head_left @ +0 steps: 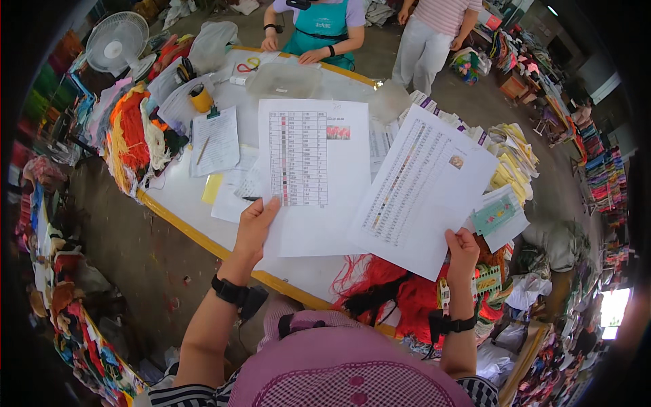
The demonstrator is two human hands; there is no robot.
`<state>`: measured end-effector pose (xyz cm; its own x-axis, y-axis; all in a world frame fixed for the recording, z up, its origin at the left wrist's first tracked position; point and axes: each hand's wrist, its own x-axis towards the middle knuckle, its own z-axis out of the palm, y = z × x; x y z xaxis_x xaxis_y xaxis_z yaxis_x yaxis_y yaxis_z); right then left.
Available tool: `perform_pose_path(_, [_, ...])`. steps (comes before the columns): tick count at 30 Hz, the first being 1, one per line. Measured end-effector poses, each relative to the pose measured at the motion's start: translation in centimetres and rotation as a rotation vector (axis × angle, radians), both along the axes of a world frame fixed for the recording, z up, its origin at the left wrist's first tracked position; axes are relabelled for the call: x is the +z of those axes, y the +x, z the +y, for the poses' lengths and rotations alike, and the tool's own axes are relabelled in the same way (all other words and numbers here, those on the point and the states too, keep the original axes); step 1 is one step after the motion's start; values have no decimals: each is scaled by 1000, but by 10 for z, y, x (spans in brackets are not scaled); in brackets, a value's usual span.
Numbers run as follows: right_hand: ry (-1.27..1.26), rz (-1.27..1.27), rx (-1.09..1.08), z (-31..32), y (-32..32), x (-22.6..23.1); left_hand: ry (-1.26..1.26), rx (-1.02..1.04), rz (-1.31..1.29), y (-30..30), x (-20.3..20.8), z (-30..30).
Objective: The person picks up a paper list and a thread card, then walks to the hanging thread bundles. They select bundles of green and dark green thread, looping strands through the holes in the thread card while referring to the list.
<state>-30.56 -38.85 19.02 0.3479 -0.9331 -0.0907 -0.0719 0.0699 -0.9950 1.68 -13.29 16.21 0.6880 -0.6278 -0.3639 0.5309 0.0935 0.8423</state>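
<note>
My left hand [256,227] pinches the lower left edge of a printed sheet [319,230] with a table of rows and a small pink picture. In my right hand [462,248] is the lower right corner of a second printed sheet [434,190], tilted, with a long table and a small brownish picture. Both sheets are held up above the white table, and their inner edges overlap or nearly meet. Red and black yarn [400,292] lies below the right sheet, near my right wrist.
A clipboard [215,146] with a pen, an orange-yellow cup [201,98] and a clear plastic box [283,80] stand on the table. Coloured yarn bundles [129,129] and a fan [116,46] are at left. Yellow-edged packets [512,159] pile at right. Two people stand beyond the table.
</note>
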Motion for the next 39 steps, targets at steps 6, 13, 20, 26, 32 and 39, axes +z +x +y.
perform_pose_path(6, [25,-25,37,6,8,-3,-6,14,21,-2,4,7])
perform_pose_path(13, [34,1,126,-16,27,-7,-33,57,15,2,6,17])
perform_pose_path(20, [98,-71,-80,-106,69,-49,86,100,-49,-3,2,34])
perform_pose_path(26, [146,-65,-125,-165,122,-60,108,161,-44,-13,-24,76])
perform_pose_path(32, [77,-32,-150,-223,161,-74,159,270,-4,-20,-38,96])
perform_pose_path(39, [70,56,-207,-259,191,-92,186,320,10,-24,-41,116])
